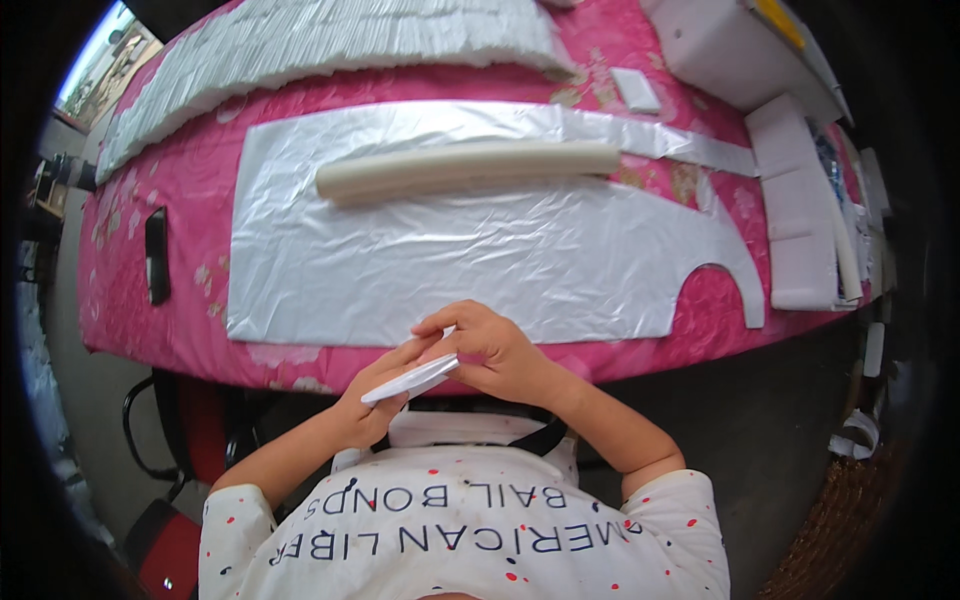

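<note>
The left hand (pixel 380 370) grips a folded packet (pixel 415 381), its fingers stretched along the far side. The right hand (pixel 487 347) has thumb and bent fingers closed about the packet's other end, its index finger reaching over toward the left fingertips. The packet is white, thin and flat, with a silvery sheen and straight creased edges; it is seen almost edge-on, narrowing to a blunt tip at its left end.

It is held on the person's side of the silver sheet (pixel 450 260), just short of that sheet's near edge. Its long axis runs aslant to that edge: the left tip points back toward the body, the right end up toward the sheet.

On the sheet, toward its far edge, lies a beige tube (pixel 470 170), lengthwise. A pink floral tablecloth (pixel 120 310) spreads under the sheet. Left of the sheet is a slim black object (pixel 156 255); beyond its far edge are long rows of folded white pieces (pixel 340 45) and, farther right, a white packet (pixel 636 90). Right of the sheet stands a white box (pixel 800 200).
</note>
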The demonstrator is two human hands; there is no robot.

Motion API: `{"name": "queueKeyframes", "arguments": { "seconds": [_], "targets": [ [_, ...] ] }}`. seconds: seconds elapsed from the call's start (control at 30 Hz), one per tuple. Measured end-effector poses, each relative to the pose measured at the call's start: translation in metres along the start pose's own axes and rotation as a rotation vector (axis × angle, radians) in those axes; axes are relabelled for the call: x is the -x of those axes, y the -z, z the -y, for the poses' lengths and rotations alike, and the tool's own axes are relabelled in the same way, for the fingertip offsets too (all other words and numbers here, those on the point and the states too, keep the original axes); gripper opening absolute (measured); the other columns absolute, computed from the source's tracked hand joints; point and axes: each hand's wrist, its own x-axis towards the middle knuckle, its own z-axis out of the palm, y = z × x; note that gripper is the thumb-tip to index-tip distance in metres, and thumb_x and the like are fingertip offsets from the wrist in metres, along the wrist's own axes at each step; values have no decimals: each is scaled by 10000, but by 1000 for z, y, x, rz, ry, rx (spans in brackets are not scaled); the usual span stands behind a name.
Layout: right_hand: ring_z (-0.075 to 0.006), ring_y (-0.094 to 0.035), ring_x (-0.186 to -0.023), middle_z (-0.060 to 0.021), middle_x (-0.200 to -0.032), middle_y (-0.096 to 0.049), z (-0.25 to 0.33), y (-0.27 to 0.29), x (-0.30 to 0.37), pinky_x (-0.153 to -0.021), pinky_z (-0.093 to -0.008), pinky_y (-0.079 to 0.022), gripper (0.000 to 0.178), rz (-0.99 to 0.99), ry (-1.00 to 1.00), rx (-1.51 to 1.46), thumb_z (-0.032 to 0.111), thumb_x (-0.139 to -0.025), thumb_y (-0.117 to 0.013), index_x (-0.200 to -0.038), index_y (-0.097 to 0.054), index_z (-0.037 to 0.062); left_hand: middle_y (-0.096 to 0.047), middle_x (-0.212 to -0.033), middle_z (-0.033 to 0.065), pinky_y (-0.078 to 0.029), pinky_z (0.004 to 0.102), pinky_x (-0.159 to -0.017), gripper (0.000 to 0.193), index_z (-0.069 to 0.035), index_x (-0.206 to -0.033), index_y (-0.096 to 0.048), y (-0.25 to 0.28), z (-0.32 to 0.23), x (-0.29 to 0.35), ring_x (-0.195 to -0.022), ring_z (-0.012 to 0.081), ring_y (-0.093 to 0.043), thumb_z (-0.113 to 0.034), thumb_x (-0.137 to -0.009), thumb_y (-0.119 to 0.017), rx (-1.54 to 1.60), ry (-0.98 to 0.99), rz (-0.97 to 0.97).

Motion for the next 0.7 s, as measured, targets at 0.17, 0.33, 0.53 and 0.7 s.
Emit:
{"name": "queueKeyframes", "arguments": {
  "seconds": [0.17,0.33,0.53,0.7],
  "targets": [
    [-241,-523,-1024,-80,-1084,-585,5,69,-9,-900,-328,-404,375,-416,42,284,-104,-623,-618,-931,-666,104,-313,-1401,193,-250,390,-1050,559,-1,-1343,-319,-4,-7,-26,-1294,337,-309,-152,-846,-527,-86,79,-300],
    [-251,-530,-803,-69,-828,-572,1,229,-50,-745,-371,-416,280,-1017,285,1217,-20,-659,-657,-909,-675,105,-327,-1396,189,-272,388,-1035,599,-18,-1315,-361,6,-7,-36,-1275,335,-333,-86,-766,-590,-361,4,-267],
    [-236,-546,-821,-27,-830,-596,-73,339,-57,-767,-380,-430,205,-819,-27,1655,116,-689,-650,-882,-700,166,-345,-1376,206,-305,396,-1011,587,-6,-1281,-398,6,-9,-43,-1240,358,-363,-86,-742,-618,-497,-62,-208],
    [-298,-531,-970,-109,-989,-621,-96,340,-43,-876,-401,-404,235,-562,-349,1342,141,-718,-626,-943,-679,95,-371,-1354,217,-323,408,-998,573,-2,-1267,-413,10,-2,-40,-1218,361,-394,-74,-735,-613,-519,-58,-243]
  ]
}}
